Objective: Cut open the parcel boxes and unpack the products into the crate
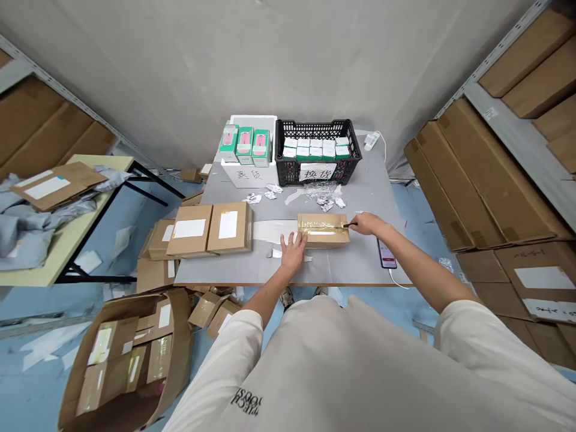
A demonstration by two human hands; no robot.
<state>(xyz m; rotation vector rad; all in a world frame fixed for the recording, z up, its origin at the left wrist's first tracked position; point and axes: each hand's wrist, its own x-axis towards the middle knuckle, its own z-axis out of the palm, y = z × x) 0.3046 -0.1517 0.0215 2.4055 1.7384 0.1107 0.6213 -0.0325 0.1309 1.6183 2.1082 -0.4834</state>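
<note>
A taped cardboard box [324,231] sits on the grey table [225,270], directly under both hands. The right hand [369,225] holds a slim black tool [350,225] in a narrow pinch, its tip at the tape [321,228]. The open left hand [292,252] rests against the box's corner, holding nothing. A phone [387,253] lies just beyond the right hand, and labelled cartons [209,228] sit left of the left hand.

Loose cream short-sleeved T-shirt [342,366], dark lettering [246,399] printed on the chest, bare left hand [293,252], bare right hand [366,224], pale sneakers [287,297]
</note>
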